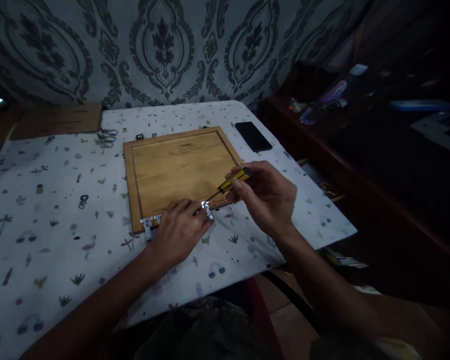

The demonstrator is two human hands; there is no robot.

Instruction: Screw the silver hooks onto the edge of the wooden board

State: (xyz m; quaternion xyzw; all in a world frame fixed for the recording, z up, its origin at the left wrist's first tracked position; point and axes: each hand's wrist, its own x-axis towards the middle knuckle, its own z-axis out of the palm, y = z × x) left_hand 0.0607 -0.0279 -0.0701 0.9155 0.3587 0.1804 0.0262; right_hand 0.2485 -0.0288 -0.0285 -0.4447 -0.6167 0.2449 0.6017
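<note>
A wooden panel [179,160] with a raised frame lies flat on the table. Metal hinges sit along its near edge: one hinge [147,227] at the left corner, and another hinge [208,212] farther right. My left hand [181,227] rests over the near edge, its fingertips gripping the right-hand hinge. In my right hand [268,195] is a yellow-and-black screwdriver [230,184], held in a pinch. Its shaft slants down to the left, and the tip meets the hinge by my left fingers. Whether a screw is under the tip cannot be made out.
A black phone [253,136] lies right of the panel. Small metal pieces [106,137] and a cardboard sheet [59,121] are at the back left of the patterned tablecloth [59,200]. A plastic bottle [332,95] stands on the dark furniture at right.
</note>
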